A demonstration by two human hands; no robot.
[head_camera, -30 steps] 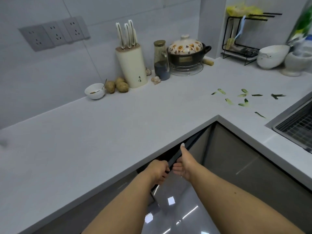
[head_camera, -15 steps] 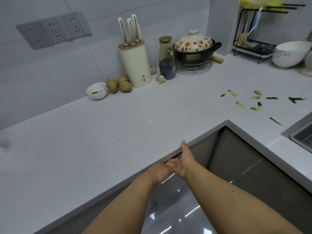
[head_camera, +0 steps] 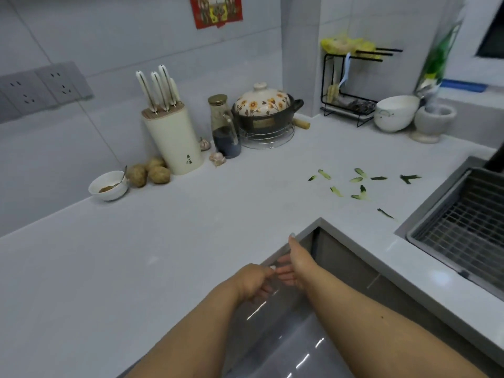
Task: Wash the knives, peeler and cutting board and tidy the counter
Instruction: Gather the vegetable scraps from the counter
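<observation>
Where they stand in the block (head_camera: 174, 143), knives (head_camera: 161, 87) handle-up, slightly tilted.

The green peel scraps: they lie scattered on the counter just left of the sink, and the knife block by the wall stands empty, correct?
Not quite. The head view shows the knife block holding several white-handled knives, not empty. The rest holds: the green peel scraps lie scattered on the counter just left of the sink, and the block stands by the wall.
</observation>
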